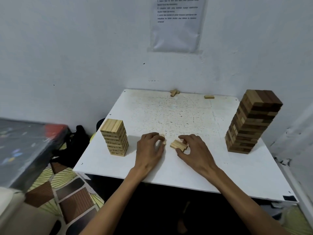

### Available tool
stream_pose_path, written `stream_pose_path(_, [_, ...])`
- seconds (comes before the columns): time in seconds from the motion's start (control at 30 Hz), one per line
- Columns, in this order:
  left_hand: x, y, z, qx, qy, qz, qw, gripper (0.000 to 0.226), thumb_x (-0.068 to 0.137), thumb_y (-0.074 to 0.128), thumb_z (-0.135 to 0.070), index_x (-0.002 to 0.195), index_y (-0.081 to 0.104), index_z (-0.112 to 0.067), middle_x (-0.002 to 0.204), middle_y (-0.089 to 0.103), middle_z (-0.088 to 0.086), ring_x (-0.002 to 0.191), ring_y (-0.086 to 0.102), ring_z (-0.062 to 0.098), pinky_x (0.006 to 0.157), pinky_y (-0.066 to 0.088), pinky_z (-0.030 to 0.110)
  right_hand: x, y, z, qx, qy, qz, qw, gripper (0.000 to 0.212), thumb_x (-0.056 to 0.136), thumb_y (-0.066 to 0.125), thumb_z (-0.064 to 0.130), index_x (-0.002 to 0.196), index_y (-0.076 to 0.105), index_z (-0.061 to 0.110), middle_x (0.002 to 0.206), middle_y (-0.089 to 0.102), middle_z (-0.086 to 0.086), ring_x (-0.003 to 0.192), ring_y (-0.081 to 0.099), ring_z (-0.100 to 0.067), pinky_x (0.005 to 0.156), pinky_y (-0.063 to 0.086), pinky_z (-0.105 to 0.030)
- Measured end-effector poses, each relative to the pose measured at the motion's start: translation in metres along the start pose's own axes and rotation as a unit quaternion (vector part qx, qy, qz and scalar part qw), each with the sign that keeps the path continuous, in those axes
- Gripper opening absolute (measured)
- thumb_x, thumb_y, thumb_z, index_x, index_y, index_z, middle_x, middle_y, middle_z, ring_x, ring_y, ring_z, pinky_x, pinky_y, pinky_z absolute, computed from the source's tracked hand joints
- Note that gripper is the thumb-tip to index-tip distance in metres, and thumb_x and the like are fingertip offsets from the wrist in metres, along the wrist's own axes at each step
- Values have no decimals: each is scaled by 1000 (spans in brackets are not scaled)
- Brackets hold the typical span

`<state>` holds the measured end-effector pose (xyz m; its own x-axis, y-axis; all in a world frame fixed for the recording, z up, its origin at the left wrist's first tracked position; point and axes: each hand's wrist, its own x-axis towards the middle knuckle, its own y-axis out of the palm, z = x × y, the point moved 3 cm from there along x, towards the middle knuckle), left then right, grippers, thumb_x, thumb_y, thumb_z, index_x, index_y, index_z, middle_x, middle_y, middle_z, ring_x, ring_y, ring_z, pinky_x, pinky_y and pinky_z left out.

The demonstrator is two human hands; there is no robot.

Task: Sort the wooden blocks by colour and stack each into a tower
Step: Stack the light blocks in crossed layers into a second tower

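Observation:
A short tower of light wooden blocks (116, 137) stands near the left edge of the white table (177, 109). A taller tower (252, 121) of mostly dark blocks, with some light ones, stands at the right. My left hand (149, 150) curls round a light block (163, 139) at the table's middle front. My right hand (194, 150) grips a small row of light blocks (177, 144) lying side by side on the table. The two hands are a little apart.
Two crossed light blocks (174, 92) and a single light block (209, 97) lie by the back wall. A paper sheet (176, 24) hangs on the wall. A black bag (74, 145) and a dark box (25, 150) sit left of the table.

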<state>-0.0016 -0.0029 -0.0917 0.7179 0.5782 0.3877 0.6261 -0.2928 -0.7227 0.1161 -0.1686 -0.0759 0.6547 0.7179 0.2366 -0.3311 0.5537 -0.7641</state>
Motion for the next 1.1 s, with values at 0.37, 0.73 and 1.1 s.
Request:
stream_pose_path(0.37, [-1, -3, -9, -62, 44, 149, 986, 67, 82, 48, -42, 147, 52, -34, 141, 59, -21, 139, 36, 3, 114, 22, 28, 3, -10, -6, 127, -47, 45, 990, 64, 81, 87, 29, 136, 56, 35, 113, 60, 17, 99, 57, -9, 77, 51, -22])
stream_pose_path(0.73, [16, -12, -31, 103, 60, 267, 956, 56, 93, 61, -48, 145, 52, -29, 116, 61, -3, 113, 56, 20, 93, 47, 39, 32, -14, -14, 2, -51, 196, 979, 62, 84, 70, 43, 143, 52, 36, 98, 58, 19, 99, 51, 1, 84, 40, -20])
stream_pose_path(1.1, [36, -10, -34, 85, 24, 356, 930, 54, 90, 76, -40, 134, 57, -16, 113, 65, 3, 102, 59, 21, 90, 50, 37, 42, -20, -6, 3, -45, 243, 969, 47, 85, 76, 27, 130, 63, 28, 87, 64, 16, 77, 53, -1, 73, 43, -15])
